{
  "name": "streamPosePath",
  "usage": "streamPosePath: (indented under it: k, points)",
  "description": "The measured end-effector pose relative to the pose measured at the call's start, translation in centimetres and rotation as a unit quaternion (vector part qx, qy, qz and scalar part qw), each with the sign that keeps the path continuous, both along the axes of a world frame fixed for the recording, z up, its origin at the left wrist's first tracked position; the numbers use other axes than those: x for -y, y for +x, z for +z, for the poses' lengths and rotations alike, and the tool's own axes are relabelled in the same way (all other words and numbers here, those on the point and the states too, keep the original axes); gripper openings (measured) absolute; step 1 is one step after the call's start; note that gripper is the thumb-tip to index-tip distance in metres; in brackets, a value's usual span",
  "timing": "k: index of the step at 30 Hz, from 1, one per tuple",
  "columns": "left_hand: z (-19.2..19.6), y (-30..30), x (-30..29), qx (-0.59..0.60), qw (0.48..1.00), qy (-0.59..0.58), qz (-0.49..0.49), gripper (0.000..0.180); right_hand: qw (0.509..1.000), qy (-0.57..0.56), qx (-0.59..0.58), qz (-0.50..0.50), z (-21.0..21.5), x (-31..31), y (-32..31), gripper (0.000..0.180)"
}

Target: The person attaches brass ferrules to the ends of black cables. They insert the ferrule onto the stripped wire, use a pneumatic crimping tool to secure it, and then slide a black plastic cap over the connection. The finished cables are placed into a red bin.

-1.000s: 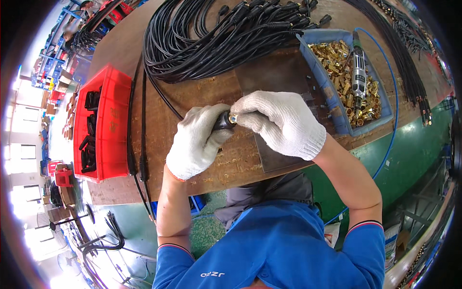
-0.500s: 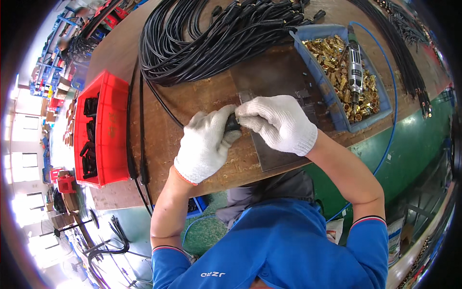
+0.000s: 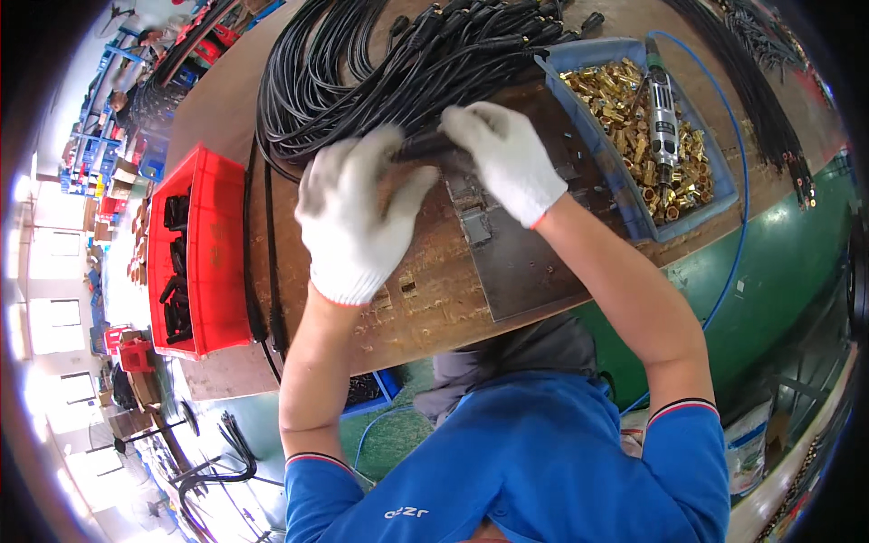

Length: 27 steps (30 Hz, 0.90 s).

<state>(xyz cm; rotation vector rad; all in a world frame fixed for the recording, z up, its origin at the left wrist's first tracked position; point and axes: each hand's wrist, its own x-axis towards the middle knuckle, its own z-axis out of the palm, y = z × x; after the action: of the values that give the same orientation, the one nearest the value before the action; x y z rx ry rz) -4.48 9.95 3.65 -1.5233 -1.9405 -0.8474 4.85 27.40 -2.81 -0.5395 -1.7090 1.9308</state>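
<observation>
My left hand (image 3: 358, 217), in a white knit glove, is raised over the table at the near side of the cable pile. Its fingers and thumb are spread, with motion blur at the tips. Just beyond them lies a dark cable connector (image 3: 425, 145), partly smeared. My right hand (image 3: 507, 163), gloved alike, has its fingertips by the right end of that connector; blur hides whether they grip it. The big bundle of black cables (image 3: 335, 104) with connector ends lies beyond both hands. A dark metal plate (image 3: 520, 281) lies under my right wrist.
At left stands a red bin (image 3: 213, 253) of black parts, with black cables (image 3: 269, 235) beside it. To the right, a blue-grey bin (image 3: 620, 190) holds brass fittings (image 3: 634, 136) and a silver power tool (image 3: 663, 118) with a blue hose (image 3: 740, 199). More black cables (image 3: 760, 109) lie at far right.
Both hands have moved away from me, toward the cable pile, and drawn apart. My left hand has opened from its hold on the black connector. The dark connector is now near the pile.
</observation>
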Motion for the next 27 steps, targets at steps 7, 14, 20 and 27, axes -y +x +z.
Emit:
streamPosePath:
  k: [7, 14, 20, 27]
  points:
    - [-4.2, -2.1, -5.2, 0.701, 0.659, 0.228, -0.152, 0.073, 0.965, -0.256, 0.021, 0.055, 2.1, 1.1, -1.1, 0.031]
    - [-5.9, -4.8, -10.2, 0.721, 0.66, 0.099, -0.188, 0.059, 0.99, -0.073, 0.027, -0.115, -1.8, -2.1, -4.5, 0.061]
    - [-9.5, -7.3, -10.1, 0.66, 0.719, 0.023, -0.216, 0.028, 0.997, -0.044, -0.062, 0.03, -2.1, -1.7, -5.6, 0.053]
    - [-8.3, -5.6, -11.2, 0.617, 0.762, -0.018, -0.196, 0.023, 0.991, -0.009, -0.112, -0.074, -4.5, -1.9, -6.1, 0.038]
